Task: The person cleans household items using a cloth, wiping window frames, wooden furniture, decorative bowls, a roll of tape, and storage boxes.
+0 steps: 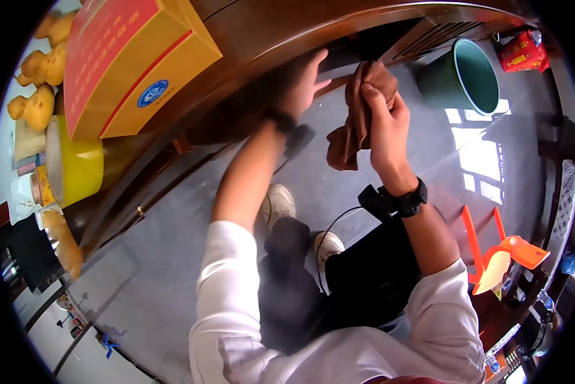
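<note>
A brown cloth (358, 121) is bunched in my right hand (390, 125), thumb pressed over it and one end hanging down toward the floor. My left hand (303, 86) reaches to the edge of a dark wooden cabinet (255, 54), to the left of the cloth. Its visible fingers are stretched out and apart, and nothing shows in them; whether they touch the wood I cannot tell. The hand is slightly blurred. Black straps with small dark devices sit on both wrists, and a thin cable (335, 221) runs down from the right one.
A green bin (460, 80) stands on the grey floor at the upper right, beside a red bag (524, 51). An orange plastic chair (495, 262) is at the right. On the cabinet top stand a yellow and red box (153, 83), a yellow roll (79, 163) and several gourds (35, 109).
</note>
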Available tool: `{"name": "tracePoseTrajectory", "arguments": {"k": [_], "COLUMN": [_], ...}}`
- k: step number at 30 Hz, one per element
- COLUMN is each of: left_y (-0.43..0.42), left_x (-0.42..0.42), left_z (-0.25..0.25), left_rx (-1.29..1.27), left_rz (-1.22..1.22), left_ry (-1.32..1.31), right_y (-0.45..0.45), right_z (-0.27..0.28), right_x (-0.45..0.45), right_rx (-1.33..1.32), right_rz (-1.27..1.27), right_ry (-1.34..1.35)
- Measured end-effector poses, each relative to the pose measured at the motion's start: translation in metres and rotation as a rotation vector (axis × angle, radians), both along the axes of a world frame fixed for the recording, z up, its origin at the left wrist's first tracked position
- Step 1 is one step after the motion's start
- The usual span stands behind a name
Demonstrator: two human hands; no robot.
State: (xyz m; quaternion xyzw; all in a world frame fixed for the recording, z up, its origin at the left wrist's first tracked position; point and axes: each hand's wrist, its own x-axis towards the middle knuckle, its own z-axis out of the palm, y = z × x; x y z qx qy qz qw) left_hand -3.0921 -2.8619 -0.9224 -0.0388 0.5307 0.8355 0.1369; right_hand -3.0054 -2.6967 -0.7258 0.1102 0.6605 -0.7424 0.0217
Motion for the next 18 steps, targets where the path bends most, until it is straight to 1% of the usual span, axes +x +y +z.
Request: {"name": "tracePoseTrajectory", "arguments": {"k": [2,4,6,7,8,10,12,13,14,15,17,18], "left_y": [-0.012,-0.027,-0.045,-0.047,-0.050,-0.061,-0.064,-0.065,-0.069,-0.073,-0.083,-0.090], "left_x": [0.041,0.079,0.121,0.143,0.163,0.203,0.239,0.253,0.266,0.279,0.304,0.317], "left_z": [0.047,0.086,0.101,0.125,0.136,0.141,0.149,0.162,0.169,0.176,0.199,0.211], "left_rx": [0.060,0.189,0.080,0.027,0.036,-0.040,-0.232,-0.272,-0.400,-0.469,-0.566,-0.590], "left_rz": [0.002,-0.040,-0.086,-0.026,0.023,0.006,0.032,0.034,0.025,0.029,0.060,0.079], "left_ry": [-0.029,-0.147,-0.214,-0.279,-0.336,-0.377,-0.265,-0.272,-0.219,-0.166,-0.105,-0.097], "right_y": [0.005,0.008,0.016,0.016,0.014,0.011,0.003,-0.005,-0.012,-0.021,-0.041,-0.046], "right_z": [0.011,0.026,0.029,0.030,0.031,0.032,0.038,0.033,0.040,0.051,0.047,0.053], "right_x": [-0.002,-0.010,-0.021,-0.025,-0.027,-0.029,-0.021,-0.020,-0.015,-0.008,0.001,0.008], "right_rx": [-0.069,-0.108,-0.059,-0.089,-0.083,0.005,0.204,0.262,0.413,0.470,0.540,0.576], "right_rz": [0.005,-0.004,0.019,0.019,0.014,0.129,0.324,0.360,0.417,0.470,0.535,0.631], "right_ry": [-0.018,0.009,0.017,0.022,0.036,0.075,0.103,0.154,0.177,0.177,0.440,0.524]}}
